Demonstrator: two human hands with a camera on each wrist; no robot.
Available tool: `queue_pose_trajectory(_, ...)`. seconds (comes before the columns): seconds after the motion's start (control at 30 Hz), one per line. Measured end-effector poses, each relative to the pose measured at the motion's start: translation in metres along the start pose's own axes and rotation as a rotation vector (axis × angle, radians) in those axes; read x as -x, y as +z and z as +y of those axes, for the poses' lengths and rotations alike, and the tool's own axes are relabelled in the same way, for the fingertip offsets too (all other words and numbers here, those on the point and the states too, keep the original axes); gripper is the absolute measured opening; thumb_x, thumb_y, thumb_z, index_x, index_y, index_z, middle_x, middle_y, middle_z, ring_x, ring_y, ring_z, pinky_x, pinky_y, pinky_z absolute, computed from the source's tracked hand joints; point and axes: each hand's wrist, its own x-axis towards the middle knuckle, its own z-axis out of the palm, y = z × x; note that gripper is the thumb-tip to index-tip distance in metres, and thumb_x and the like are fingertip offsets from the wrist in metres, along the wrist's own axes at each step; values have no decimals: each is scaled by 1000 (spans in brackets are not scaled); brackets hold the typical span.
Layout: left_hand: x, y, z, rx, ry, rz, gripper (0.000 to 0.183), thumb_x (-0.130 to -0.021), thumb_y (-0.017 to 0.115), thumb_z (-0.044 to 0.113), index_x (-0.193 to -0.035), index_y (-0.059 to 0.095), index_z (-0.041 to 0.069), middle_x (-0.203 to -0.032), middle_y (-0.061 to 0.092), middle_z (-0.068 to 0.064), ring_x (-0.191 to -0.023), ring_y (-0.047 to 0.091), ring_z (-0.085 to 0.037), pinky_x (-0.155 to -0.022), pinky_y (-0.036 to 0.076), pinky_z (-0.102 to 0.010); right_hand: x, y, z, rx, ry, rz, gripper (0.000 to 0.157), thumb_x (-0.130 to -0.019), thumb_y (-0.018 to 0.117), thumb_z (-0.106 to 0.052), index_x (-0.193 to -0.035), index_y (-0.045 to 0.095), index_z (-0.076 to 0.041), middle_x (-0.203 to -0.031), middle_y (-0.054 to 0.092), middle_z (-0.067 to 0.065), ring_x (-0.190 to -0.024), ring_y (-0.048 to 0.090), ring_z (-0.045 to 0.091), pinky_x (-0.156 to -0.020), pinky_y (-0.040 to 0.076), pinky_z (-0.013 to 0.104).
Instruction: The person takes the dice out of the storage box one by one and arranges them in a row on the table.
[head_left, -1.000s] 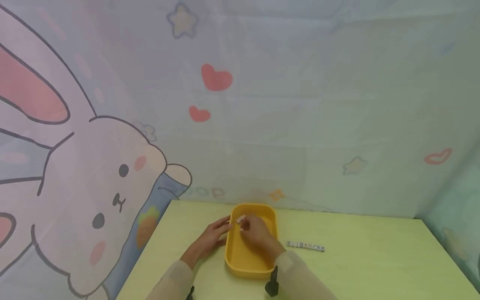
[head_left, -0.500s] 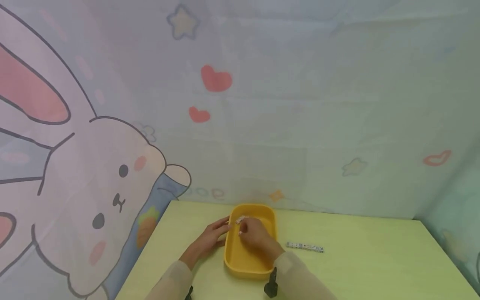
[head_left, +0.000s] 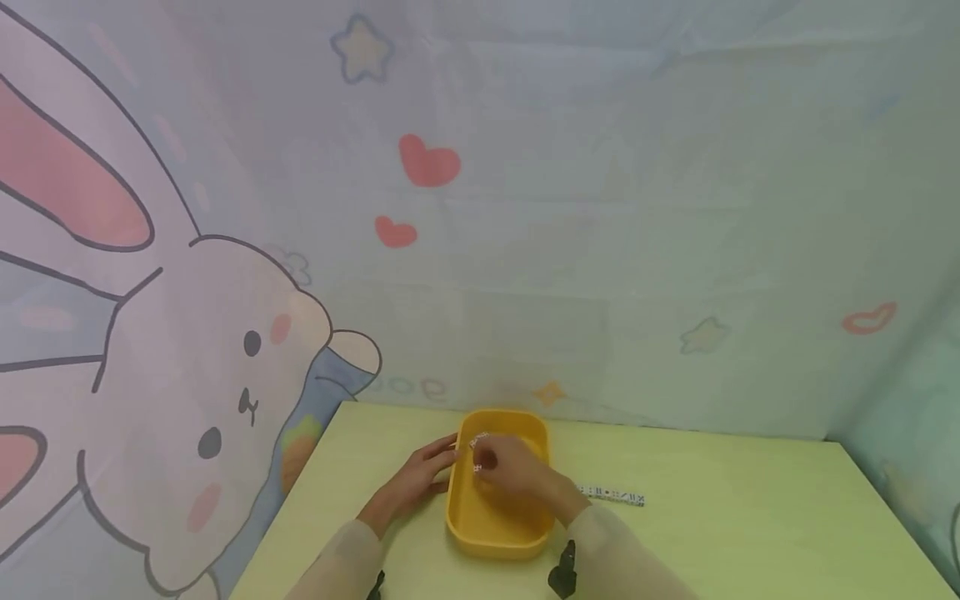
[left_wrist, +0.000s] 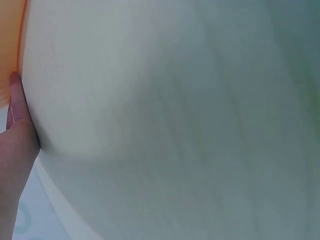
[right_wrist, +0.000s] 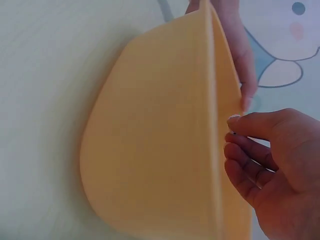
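A yellow tray stands on the table, its inside partly hidden by my right hand. That hand reaches into the tray with curled fingers, thumb and index finger pinching a small white die. The same die shows as a white bit at the thumb tip in the right wrist view. Several more white dice lie inside, near the tray's far left corner. My left hand rests against the tray's left side with extended fingers; the left wrist view catches this hand at the orange-looking wall.
To the right of the tray, a straight row of dice lies on the pale yellow-green table, its left end behind my right forearm. A cloth backdrop with a rabbit, hearts and stars hangs behind the table's far edge.
My right hand, still pinching the die, has shifted slightly left and nearer to me in the tray. Its forearm has swung right, over the row's left end. My left hand stays put.
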Motion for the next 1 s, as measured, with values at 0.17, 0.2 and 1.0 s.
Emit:
queue_pose_trajectory(0.17, 0, 1, 0, -3, -5, 2, 59, -112, 56, 27, -166, 37, 9, -166, 37, -23, -139, 56, -32, -107, 55, -46, 11, -20, -4, -29, -2, -14, 10, -94, 77, -4, -94, 70, -10, -99, 71, 0, -87, 59, 11, -82, 55, 29)
queue_pose_trajectory(0.2, 0, 1, 1, -5, -7, 0, 59, -113, 55, 26, -166, 36, 9, -167, 36, -23, -139, 55, -33, -107, 55, -45, 14, -24, -3, -39, 10, -16, 9, -94, 77, -4, -95, 70, -11, -97, 70, -1, -86, 59, 11, -81, 54, 29)
queue_pose_trajectory(1.0, 9, 0, -3, -1, -30, 12, 61, -113, 54, 28, -167, 32, 8, -168, 36, -22, -136, 58, -34, -102, 58, -42, 174, -120, 81, -29, 202, 154, 8, -97, 76, -4, -103, 72, -7, -93, 68, -7, -84, 63, 7, -71, 59, 27)
